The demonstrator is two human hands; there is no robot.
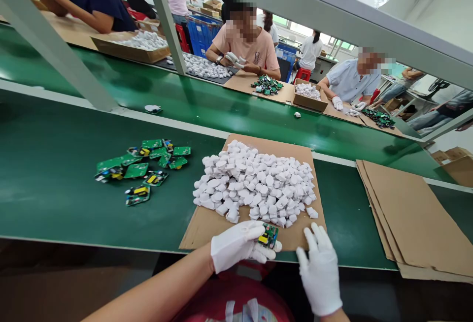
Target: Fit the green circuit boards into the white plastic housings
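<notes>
My left hand [242, 244], in a white glove, grips a small green circuit board [269, 236] with yellow and black parts on its upturned face. Thumb and fingers hold it over the near edge of a cardboard sheet [195, 226]. To its right, my gloved right hand [320, 268] has its fingers spread and nothing in them. Just beyond both hands a heap of small white pieces [254, 179] covers much of the cardboard; what they are made of I cannot tell. One white piece [312, 212] lies apart, near my right fingertips.
Several circuit boards [136, 170] lie on the green table [55, 164] at left. Stacked cardboard sheets [417, 218] rest at right. A grey frame bar [59, 41] slants up from the table. Co-workers sit across the green belt [207, 115], beside boxes and piles.
</notes>
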